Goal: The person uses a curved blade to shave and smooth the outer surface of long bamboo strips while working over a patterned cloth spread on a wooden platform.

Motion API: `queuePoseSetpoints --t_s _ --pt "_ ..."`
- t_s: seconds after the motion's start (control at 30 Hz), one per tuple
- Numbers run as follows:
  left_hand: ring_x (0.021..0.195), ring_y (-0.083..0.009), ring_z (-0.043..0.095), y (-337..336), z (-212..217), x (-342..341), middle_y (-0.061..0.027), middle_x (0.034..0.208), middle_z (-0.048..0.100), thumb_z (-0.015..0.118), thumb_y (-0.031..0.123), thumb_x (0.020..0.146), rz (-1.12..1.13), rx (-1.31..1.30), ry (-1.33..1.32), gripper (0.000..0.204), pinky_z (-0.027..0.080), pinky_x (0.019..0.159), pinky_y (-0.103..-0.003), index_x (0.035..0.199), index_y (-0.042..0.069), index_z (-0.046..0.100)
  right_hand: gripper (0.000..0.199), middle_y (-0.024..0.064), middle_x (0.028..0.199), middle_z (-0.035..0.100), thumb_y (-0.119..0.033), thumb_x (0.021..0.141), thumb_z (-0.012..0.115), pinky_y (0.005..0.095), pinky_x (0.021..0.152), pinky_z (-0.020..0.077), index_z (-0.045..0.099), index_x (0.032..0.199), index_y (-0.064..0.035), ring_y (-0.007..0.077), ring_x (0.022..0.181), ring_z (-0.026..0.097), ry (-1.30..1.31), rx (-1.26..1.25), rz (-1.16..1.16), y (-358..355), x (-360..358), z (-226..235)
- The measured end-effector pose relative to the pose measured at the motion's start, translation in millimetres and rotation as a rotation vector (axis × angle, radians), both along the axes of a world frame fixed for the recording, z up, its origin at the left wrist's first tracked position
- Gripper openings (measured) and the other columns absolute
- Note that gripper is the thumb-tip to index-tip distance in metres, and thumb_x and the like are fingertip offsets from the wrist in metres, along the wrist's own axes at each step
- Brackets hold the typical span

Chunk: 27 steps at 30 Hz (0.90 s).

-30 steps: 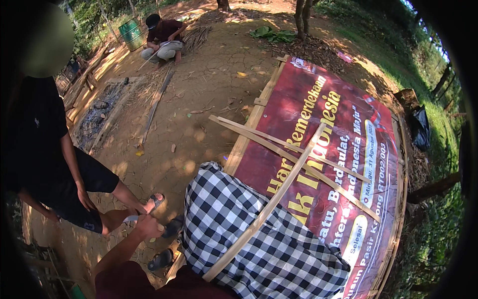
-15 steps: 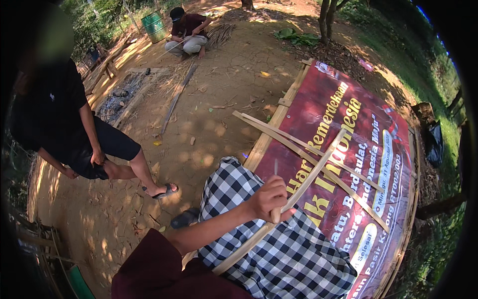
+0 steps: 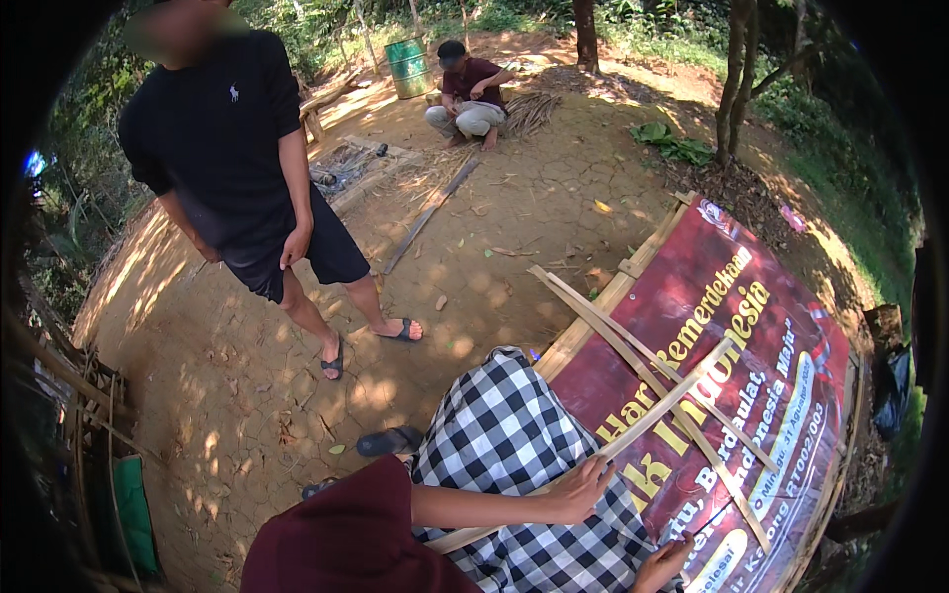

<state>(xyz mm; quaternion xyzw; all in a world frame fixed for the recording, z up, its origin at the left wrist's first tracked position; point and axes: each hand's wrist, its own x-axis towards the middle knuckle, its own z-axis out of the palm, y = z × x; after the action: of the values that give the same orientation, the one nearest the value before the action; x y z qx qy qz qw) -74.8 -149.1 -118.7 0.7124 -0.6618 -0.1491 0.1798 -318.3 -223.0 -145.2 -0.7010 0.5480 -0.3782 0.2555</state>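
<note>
A long pale bamboo strip (image 3: 660,407) runs slantwise across my lap, over a black-and-white checked cloth (image 3: 494,420), and out above a maroon printed banner (image 3: 682,259). My left hand (image 3: 573,492), at the end of a maroon sleeve, is closed around this strip near my knee. Low in the picture, my right hand (image 3: 662,564) is closed on a knife (image 3: 714,518). Its thin dark blade points up and right over the banner; the handle is hidden in the fingers. Two more bamboo strips (image 3: 621,346) lie crossed on the banner, beneath the held one.
A person in dark clothes (image 3: 222,148) stands at the left, facing this way. Farther back another person (image 3: 473,99) squats by a green drum (image 3: 408,69). A dark plank (image 3: 430,215) lies on the cracked earth. Bamboo framing (image 3: 605,304) edges the banner; tree trunks (image 3: 736,84) rise behind.
My left hand has gone from gripping an upright knife to holding the strip. My right hand has come into view with the knife. The view has shifted left; the standing person now faces this way.
</note>
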Motion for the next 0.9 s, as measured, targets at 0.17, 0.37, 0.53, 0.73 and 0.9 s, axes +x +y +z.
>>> queuePoseSetpoints --t_s 0.17,0.37,0.53,0.73,0.9 --pt "0.116 -0.0428 0.047 23 -2 33 -0.0329 0.119 0.048 0.069 0.016 0.077 0.21 0.098 0.088 0.07 0.041 0.098 -0.047 0.133 -0.01 0.036 0.041 0.0246 0.12 0.048 0.007 0.091 0.044 0.0371 0.09 0.046 0.033 0.13 0.0043 0.031 0.099 0.059 -0.084 -0.085 0.042 -1 38 2" --pt "0.085 -0.0416 0.064 20 -3 43 -0.0272 0.085 0.064 0.071 0.018 0.074 0.302 0.097 0.445 0.035 0.052 0.074 -0.046 0.096 -0.005 0.055 0.026 0.0137 0.068 0.054 -0.003 0.092 0.052 0.0336 0.056 0.0417 0.047 0.117 0.0028 0.0184 0.058 0.048 0.014 0.025 0.278 26 76 11" --pt "0.078 -0.0358 0.067 28 19 31 -0.0209 0.079 0.066 0.073 0.018 0.074 0.261 -0.089 0.536 0.037 0.052 0.068 -0.04 0.098 -0.003 0.055 0.015 0.0097 0.064 0.045 -0.008 0.094 0.051 0.0319 0.051 0.033 0.048 0.105 0.0029 0.0155 0.054 0.038 -0.083 0.098 0.31 45 94 19" --pt "0.059 -0.0147 0.063 34 27 41 -0.0089 0.073 0.064 0.071 0.027 0.084 0.183 0.419 0.923 0.041 0.051 0.055 -0.03 0.104 -0.003 0.052 0.02 0.0235 0.075 0.06 -0.017 0.098 0.047 0.049 0.06 0.0417 0.045 0.108 0.0002 0.0431 0.069 0.059 0.103 0.122 0.318 48 102 16" --pt "0.06 -0.0139 0.063 70 0 43 -0.0081 0.077 0.063 0.054 0.028 0.097 0.337 0.72 1.171 0.029 0.054 0.055 -0.027 0.098 -0.001 0.054 0.025 0.0245 0.08 0.064 -0.026 0.097 0.047 0.0507 0.064 0.0463 0.049 0.105 -0.0024 0.0442 0.075 0.062 0.119 0.12 0.29 45 99 11"
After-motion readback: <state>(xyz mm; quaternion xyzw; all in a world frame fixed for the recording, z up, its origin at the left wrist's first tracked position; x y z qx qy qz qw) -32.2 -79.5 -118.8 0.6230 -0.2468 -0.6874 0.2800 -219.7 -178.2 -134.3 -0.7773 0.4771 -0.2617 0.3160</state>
